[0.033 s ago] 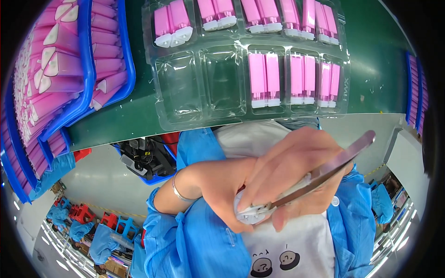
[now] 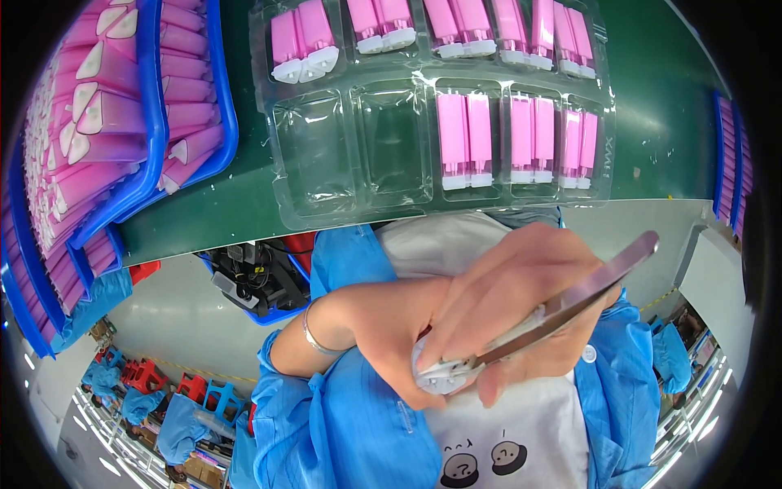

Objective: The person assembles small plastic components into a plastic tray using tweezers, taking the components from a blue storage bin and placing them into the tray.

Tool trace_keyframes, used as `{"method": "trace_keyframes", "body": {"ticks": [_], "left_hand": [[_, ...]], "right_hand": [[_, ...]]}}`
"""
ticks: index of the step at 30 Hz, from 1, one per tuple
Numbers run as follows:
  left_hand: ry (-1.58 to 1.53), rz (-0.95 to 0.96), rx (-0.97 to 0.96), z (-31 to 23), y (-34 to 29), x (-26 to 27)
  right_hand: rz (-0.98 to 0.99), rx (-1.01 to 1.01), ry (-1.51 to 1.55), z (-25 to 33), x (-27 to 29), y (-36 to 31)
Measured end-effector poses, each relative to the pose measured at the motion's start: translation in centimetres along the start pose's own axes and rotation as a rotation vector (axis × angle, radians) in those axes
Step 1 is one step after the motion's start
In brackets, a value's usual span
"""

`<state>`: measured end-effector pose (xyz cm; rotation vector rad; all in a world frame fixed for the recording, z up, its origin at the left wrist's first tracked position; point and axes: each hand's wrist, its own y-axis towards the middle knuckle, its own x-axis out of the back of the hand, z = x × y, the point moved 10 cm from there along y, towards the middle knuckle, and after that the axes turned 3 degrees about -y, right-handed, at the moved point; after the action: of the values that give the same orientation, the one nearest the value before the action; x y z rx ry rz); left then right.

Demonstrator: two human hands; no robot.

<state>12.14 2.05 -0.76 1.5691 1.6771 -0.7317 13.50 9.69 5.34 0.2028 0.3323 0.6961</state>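
Note:
Close to my body, my two hands are together, partly overlapping. My left hand [image 2: 387, 346], with a silver bangle at the wrist, is closed on a white rounded part [image 2: 440, 373]; fingers hide most of it. A pair of metal tweezers [image 2: 582, 306] is gripped in my right hand [image 2: 525, 281], slanting from upper right down to the part, where its tips seem to touch. Beyond my hands, a clear plastic tray [image 2: 281, 175] lies on the green table and holds pink pieces [image 2: 467, 134] with white ends, in pairs or small groups.
Blue bins [image 2: 152, 98] heaped with pink pieces stand at the left. More blue-edged bins [image 2: 721, 155] are at the far right. Below the table's near edge [image 2: 187, 253], a blue crate [image 2: 285, 316] holds black cables and devices. Stools and people in blue appear at lower left.

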Motion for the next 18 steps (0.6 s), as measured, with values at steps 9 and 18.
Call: {"method": "trace_keyframes", "body": {"ticks": [9, 18], "left_hand": [[0.071, 0.004, -0.143, -0.75, -0.14, -0.05], [0.118, -0.027, -0.087, -0.25, -0.05, 0.27]], "right_hand": [[-0.007, 0.068, -0.004, 0.14, -0.16, -0.15], [0.01, 0.061, -0.067, 0.46, 0.02, -0.61]]}}
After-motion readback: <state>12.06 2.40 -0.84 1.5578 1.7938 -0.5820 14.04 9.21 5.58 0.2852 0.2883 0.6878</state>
